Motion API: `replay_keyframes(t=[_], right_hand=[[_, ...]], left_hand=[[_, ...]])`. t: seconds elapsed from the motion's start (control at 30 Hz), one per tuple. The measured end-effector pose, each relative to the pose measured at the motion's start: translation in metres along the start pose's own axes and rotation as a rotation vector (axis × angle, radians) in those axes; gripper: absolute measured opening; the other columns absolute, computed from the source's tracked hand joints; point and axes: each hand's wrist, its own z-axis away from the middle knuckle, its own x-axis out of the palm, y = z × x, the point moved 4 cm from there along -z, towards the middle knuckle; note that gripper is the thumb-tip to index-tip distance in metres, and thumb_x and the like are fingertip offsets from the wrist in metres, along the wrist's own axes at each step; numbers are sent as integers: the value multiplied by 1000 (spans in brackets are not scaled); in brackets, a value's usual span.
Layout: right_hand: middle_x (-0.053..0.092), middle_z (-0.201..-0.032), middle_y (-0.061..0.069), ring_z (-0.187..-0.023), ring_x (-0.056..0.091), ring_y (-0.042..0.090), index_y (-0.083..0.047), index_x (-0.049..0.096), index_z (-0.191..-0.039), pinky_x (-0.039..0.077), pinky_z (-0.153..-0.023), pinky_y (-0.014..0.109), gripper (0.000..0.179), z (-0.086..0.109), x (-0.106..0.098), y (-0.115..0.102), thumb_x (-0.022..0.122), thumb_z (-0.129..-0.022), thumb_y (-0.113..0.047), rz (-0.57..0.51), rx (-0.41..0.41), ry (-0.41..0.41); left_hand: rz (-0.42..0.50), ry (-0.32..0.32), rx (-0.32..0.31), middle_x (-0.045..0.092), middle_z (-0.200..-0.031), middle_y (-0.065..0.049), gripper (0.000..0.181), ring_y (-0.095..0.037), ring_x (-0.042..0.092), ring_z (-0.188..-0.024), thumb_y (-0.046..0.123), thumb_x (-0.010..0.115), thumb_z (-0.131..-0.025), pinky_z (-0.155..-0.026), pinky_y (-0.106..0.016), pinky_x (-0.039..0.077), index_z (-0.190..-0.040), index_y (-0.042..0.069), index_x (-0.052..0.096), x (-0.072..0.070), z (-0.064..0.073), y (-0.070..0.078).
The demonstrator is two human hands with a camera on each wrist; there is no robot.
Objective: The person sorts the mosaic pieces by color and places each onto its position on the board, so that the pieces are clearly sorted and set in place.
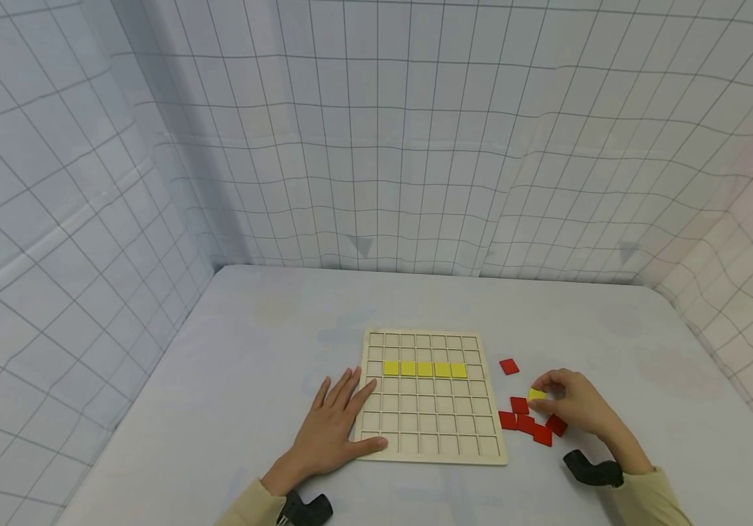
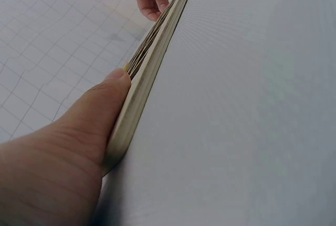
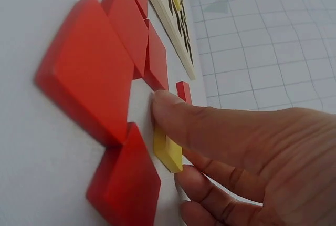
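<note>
A pale wooden grid board (image 1: 438, 444) lies on the table, with several yellow square tiles (image 1: 424, 369) side by side in one of its upper rows. My left hand (image 1: 326, 431) rests with spread fingers on the board's left edge; its thumb lies over the near left corner. To the right of the board, my right hand (image 1: 576, 400) pinches a yellow tile (image 3: 168, 152) between thumb and fingers, low over the table. Several red tiles (image 1: 525, 424) lie loosely around that hand, some touching one another. One red tile (image 1: 510, 366) sits apart, farther back.
A white cloth (image 1: 271, 351) covers the table. Grid-patterned white curtains (image 1: 376, 146) hang behind it and at both sides. Black wrist-worn devices (image 1: 593, 469) sit at both wrists.
</note>
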Motion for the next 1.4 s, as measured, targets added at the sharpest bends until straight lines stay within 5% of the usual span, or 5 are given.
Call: replay_keyframes(t=[0.33,0.77,1.4], right_hand=[[55,-84,1,-82,49,22,-5,61,-94,47,-69,34,27,0,-2,-3,80,-77,-16,-7,-68,31],[50,-79,1,-76,48,20,-8,60,-99,44,-60,27,27,-1,-1,-1,77,-79,-14,1,-35,67],[55,-84,6,-76,50,22,-7,63,-106,45,-57,26,26,5,-2,0,72,-83,-8,13,10,154]], left_hand=[[-17,7,-1,17,-156,-11,89,-24,8,-143,70,49,-84,-112,-50,2,-151,16,28,1,-1,-1],[-28,58,25,20,-155,-13,89,-28,13,-142,71,49,-84,-111,-51,5,-150,14,32,1,-1,-2],[-21,-6,-5,15,-156,-11,90,-25,8,-143,71,49,-84,-112,-49,1,-151,16,27,0,0,0]])
